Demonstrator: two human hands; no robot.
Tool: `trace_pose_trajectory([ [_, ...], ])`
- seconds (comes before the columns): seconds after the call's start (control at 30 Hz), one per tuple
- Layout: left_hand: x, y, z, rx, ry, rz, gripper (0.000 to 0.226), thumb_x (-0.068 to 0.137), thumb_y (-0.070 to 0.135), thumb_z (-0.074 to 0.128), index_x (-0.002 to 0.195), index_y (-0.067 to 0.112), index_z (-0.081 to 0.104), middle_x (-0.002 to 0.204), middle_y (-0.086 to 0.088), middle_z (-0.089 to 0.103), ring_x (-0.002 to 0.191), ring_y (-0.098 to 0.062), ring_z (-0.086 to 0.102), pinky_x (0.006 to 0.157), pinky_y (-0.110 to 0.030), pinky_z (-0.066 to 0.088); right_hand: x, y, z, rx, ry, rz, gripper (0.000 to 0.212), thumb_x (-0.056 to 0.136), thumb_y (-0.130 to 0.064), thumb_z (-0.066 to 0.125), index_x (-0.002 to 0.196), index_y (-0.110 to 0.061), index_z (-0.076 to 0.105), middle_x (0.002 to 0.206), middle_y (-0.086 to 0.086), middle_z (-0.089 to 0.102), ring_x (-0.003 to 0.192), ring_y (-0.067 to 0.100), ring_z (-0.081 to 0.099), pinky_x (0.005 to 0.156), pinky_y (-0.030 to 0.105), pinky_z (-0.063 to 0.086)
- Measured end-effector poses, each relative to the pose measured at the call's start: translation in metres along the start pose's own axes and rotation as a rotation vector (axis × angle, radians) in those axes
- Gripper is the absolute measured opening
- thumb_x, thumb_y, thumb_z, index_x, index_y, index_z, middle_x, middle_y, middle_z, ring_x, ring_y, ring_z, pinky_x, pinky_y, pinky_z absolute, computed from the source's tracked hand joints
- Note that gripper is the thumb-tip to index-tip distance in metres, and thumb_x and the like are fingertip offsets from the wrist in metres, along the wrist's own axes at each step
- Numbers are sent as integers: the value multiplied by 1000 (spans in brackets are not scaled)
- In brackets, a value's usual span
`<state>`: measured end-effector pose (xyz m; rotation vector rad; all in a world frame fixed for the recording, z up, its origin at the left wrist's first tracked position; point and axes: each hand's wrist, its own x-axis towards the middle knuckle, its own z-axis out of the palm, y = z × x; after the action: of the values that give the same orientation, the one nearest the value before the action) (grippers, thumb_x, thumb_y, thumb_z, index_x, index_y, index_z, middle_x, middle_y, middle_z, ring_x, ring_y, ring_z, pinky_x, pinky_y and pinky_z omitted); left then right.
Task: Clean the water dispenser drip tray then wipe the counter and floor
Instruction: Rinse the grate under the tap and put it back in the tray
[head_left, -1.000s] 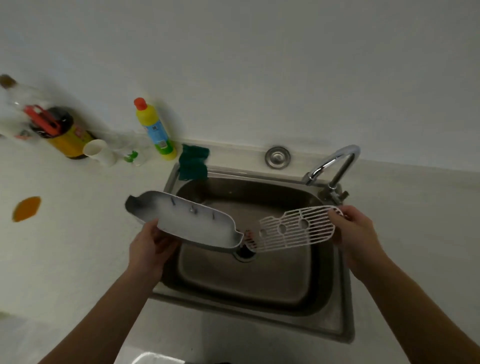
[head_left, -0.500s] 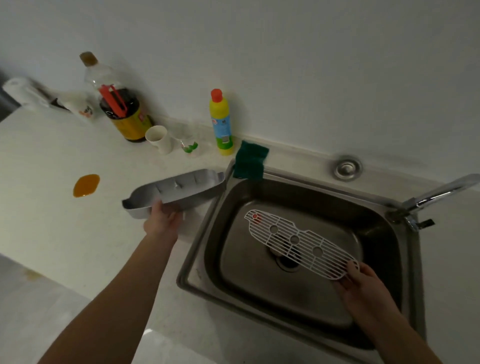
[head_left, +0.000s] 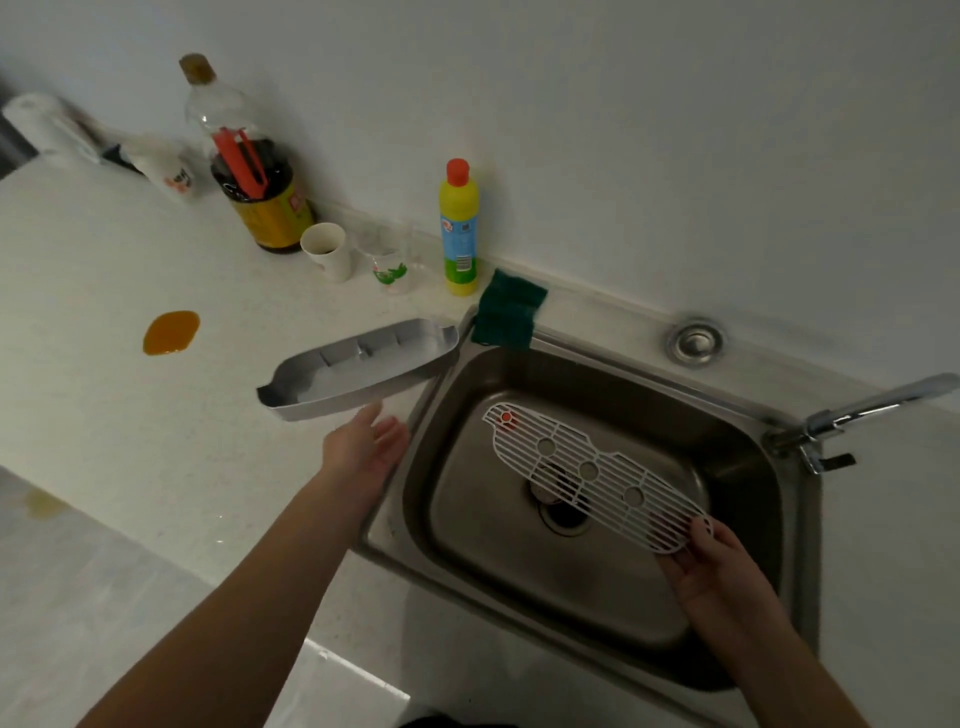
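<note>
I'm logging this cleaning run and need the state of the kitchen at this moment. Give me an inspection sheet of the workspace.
Surface: pale counter with an orange spill; a fainter stain on the floor.
Job's things: grey drip tray on the counter beside the sink; white grille held over the basin; green sponge on the sink's back corner.
Clutter: dark sauce bottle, paper cup, clear cup, yellow detergent bottle, white roll.
Grippers: left hand open just below the tray, apparently not gripping it; right hand grips the grille's end.
Cables: nothing seen.
Surroundings: plain wall, tap at right.
</note>
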<state>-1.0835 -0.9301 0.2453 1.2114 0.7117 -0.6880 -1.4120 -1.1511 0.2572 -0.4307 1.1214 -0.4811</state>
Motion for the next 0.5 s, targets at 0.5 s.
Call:
trace_pose_trajectory([
  [0.5,-96,-199,116,368,-569,-39,23,96,20,67,118,24,72,114,-7,80,104,-26,78,76,-43,65,-25,7,-42,36,94,-2,11,103,-6,53,108,-2,62,108,23,77,100,38,76,82,49,63],
])
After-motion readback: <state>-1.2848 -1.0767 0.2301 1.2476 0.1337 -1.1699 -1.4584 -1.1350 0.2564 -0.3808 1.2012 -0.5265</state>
